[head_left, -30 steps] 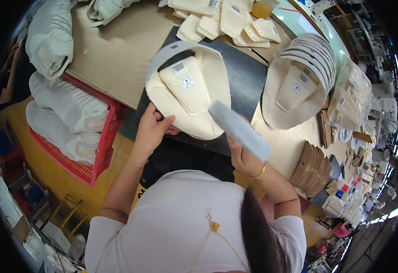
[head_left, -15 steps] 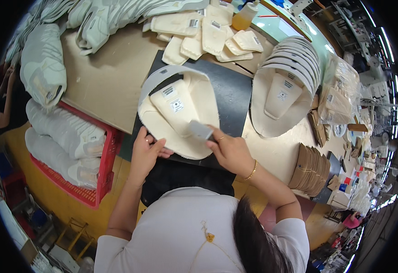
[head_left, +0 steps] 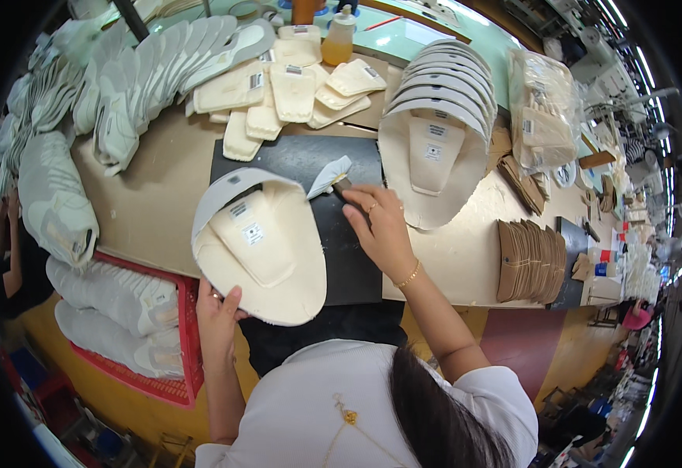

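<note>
A cream shoe upper [head_left: 259,249] with a grey collar lies flat on a black mat [head_left: 341,210] in front of me. My left hand [head_left: 218,310] holds its near edge with the thumb on top. My right hand [head_left: 378,226] is on the mat to the right of the upper, closed on a small dark tool and a pale grey strip [head_left: 329,176] that sticks up and to the left from the fingers. A gold bracelet sits on the right wrist.
A fanned stack of cream uppers [head_left: 436,132] lies right of the mat. Small cream pieces [head_left: 290,97] and an amber bottle [head_left: 339,39] are behind it. White shoe parts [head_left: 134,86] lie at left, a red crate [head_left: 134,312] below, brown card stacks [head_left: 530,261] at right.
The view has tipped toward the table. My right hand moved from over the upper's near side out to the mat on its right, carrying the pale strip. The left hand stays on the near edge.
</note>
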